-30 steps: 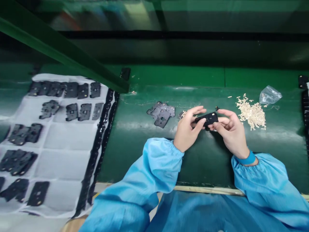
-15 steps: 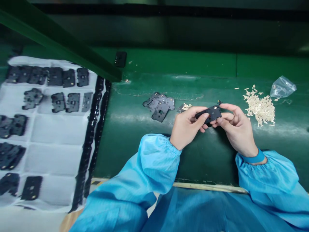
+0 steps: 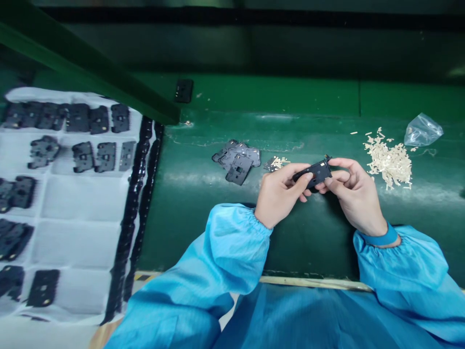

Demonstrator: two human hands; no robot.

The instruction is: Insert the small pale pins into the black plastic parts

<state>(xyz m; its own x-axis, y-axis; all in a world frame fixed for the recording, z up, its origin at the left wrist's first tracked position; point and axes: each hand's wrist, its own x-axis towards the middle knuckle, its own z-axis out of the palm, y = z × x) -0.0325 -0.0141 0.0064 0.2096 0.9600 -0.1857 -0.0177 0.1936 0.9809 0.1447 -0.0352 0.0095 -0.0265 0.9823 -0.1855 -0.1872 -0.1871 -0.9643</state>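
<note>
Thumb (image 3: pixel 304 182) laid across its face, the left hand (image 3: pixel 276 194) clamps one end of a thin, black, rectangular plastic part (image 3: pixel 320 170), held between two bare hands over a glossy dark-green bench (image 3: pixel 308 242). The right hand (image 3: pixel 354 194) pinches the other end — thumb at the near corner, index fingertip at the far one, where a tiny dark piece (image 3: pixel 327 157) juts out; whether it is loose cannot be told. The part slants, its right end farther from the wearer. Just beyond the left hand sits a small heap of cream slivers (image 3: pixel 280 162); to its left lies a loose pile of flat, black-and-grey plastic plates (image 3: pixel 240 167). Right of the right hand spreads a larger scatter of short, cream-coloured strips (image 3: pixel 389 162), a crumpled, clear plastic bag (image 3: pixel 423 130) just beside it. At far left, more black plates (image 3: pixel 106 156) line a white, gridded sheet (image 3: pixel 82 198) — some overlapping. Blue sleeves (image 3: pixel 238 242) cover both forearms.
</note>
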